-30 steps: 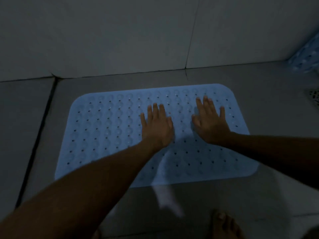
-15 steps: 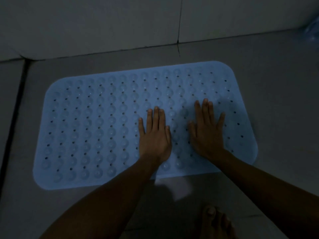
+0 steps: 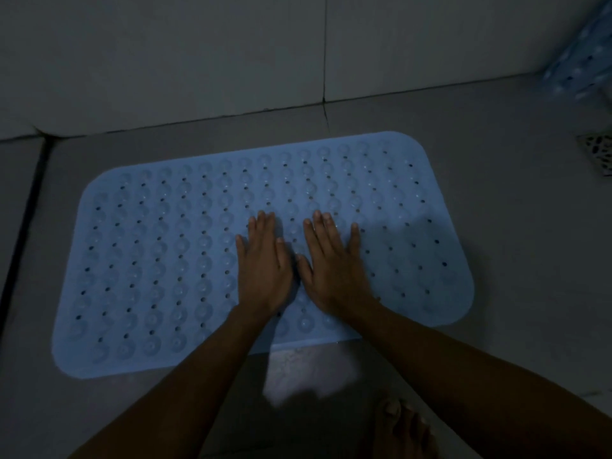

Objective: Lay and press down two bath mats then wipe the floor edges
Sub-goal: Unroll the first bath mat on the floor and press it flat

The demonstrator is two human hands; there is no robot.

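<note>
Under both flat palms lies the blue bath mat (image 3: 159,260), left hand (image 3: 263,270) just beside right hand (image 3: 334,273), fingers straight.

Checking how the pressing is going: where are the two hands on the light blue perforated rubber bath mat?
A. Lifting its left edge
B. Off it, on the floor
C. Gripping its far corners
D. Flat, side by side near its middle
D: the left hand and right hand lie flat with straight fingers, side by side near the middle of the light blue perforated rubber bath mat.
</note>
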